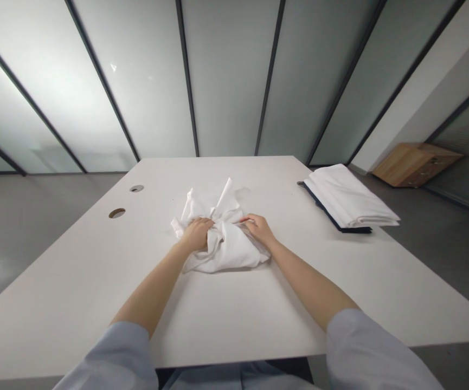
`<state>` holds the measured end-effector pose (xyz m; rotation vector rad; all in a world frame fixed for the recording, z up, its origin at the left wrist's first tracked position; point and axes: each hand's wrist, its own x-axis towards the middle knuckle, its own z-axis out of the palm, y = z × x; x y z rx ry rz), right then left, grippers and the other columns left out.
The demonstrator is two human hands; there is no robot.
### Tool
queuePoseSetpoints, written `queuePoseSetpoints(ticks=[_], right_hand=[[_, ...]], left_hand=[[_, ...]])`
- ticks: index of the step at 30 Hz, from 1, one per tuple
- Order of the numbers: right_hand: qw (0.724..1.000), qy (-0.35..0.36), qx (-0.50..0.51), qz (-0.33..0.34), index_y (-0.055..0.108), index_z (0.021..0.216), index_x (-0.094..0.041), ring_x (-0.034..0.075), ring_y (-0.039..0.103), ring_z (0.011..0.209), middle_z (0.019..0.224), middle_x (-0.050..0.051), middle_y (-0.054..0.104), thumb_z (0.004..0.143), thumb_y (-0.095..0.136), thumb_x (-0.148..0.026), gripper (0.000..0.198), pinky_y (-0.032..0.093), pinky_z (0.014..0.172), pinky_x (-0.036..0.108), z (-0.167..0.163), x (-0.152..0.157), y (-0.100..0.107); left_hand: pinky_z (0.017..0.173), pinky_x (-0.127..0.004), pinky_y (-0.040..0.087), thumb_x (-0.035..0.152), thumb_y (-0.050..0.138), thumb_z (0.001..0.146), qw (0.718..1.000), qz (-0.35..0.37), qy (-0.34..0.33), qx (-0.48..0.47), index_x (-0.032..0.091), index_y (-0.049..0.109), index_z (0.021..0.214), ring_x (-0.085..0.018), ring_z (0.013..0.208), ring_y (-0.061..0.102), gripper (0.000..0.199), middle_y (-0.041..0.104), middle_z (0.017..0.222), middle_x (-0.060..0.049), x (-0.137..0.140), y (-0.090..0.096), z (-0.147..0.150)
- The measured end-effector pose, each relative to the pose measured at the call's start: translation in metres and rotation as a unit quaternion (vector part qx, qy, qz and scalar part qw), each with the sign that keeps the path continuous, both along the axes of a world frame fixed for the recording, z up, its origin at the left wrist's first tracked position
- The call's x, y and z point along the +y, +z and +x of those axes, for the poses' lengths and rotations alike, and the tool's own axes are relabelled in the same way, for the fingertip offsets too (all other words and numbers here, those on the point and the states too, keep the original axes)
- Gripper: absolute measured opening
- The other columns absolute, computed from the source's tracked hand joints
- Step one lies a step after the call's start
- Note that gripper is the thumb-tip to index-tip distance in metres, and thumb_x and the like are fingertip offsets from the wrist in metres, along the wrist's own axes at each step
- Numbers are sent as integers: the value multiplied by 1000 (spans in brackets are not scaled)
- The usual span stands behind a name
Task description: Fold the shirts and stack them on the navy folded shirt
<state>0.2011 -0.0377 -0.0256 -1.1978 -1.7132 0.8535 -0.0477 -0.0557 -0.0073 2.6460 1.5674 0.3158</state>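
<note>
A crumpled white cloth (234, 249) lies bunched on the table in front of me, with several folds sticking up at its far side. Its exact kind is not clear. On the left of the bundle, my left hand (197, 234) is closed on the fabric, its fingertips partly sunk in the folds. My right hand (259, 229) grips the right side, thumb and fingers pinching the cloth near its top. A thin, partly see-through edge shows behind the bundle.
The white table (96, 281) has two round cable holes at left, one with a metallic cover (136, 188) and one open (117, 213). A folded white cloth stack (348, 195) rests on a dark flat item (356, 230) at the right edge. A wooden cabinet (415, 162) stands beyond.
</note>
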Motion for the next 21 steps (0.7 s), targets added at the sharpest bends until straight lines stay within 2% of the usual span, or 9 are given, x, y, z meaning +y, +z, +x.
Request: queuePoseSetpoints(ticks=[2, 4, 6, 9, 12, 15, 19, 21], right_hand=[[994, -102, 2, 34, 66, 70, -21, 21, 62, 87, 81, 4, 71, 70, 46, -28, 21, 46, 84, 33, 17, 9, -2], [985, -169, 33, 21, 62, 65, -22, 21, 62, 81, 74, 5, 68, 68, 43, -30, 21, 47, 78, 32, 31, 17, -4], [976, -207, 68, 2, 59, 63, -22, 21, 61, 76, 69, 5, 66, 66, 42, -32, 20, 47, 74, 32, 39, 23, -6], [977, -200, 74, -6, 59, 63, -22, 21, 60, 73, 67, 4, 65, 65, 43, -35, 21, 46, 70, 31, 39, 25, -9], [984, -172, 51, -4, 59, 63, -22, 20, 59, 71, 67, 4, 65, 65, 43, -36, 22, 45, 68, 31, 34, 24, -11], [984, -170, 44, 0, 59, 63, -22, 20, 58, 71, 67, 4, 64, 65, 42, -36, 22, 44, 68, 30, 33, 24, -11], [984, -174, 42, 3, 59, 64, -22, 20, 59, 72, 67, 5, 65, 66, 42, -36, 22, 44, 68, 31, 35, 25, -12], [984, -171, 41, 2, 59, 64, -22, 20, 59, 71, 67, 4, 65, 66, 42, -36, 22, 44, 68, 30, 35, 26, -13]], left_hand=[[98, -36, 43, 22, 56, 74, 999, 2, 50, 13, 19, 63, 115, -26, 112, 58, 42, 65, 118, -11, 4, 1, -18], [96, -35, 45, 24, 55, 74, 994, 1, 109, 32, 18, 61, 116, -27, 111, 59, 43, 65, 117, -11, 9, 2, -47], [94, -34, 45, 27, 56, 74, 985, -2, 168, 50, 18, 60, 117, -27, 110, 59, 44, 65, 118, -11, 14, 3, -87], [92, -33, 45, 28, 55, 77, 965, -4, 252, 76, 16, 60, 115, -28, 110, 60, 41, 65, 118, -12, 17, 5, -149], [94, -32, 43, 27, 55, 79, 954, -13, 285, 91, 11, 57, 119, -28, 112, 58, 44, 63, 122, -12, 11, 8, -193], [95, -36, 43, 27, 55, 80, 947, -13, 305, 98, 8, 51, 127, -31, 116, 54, 51, 58, 129, -15, 1, 13, -208], [100, -52, 37, 25, 52, 82, 919, 38, 373, 118, 15, 43, 137, -37, 125, 46, 57, 47, 141, -17, -6, 28, -209], [100, -54, 37, 22, 54, 79, 908, 12, 394, 141, 17, 40, 140, -37, 127, 43, 63, 46, 142, -17, -5, 40, -213]])
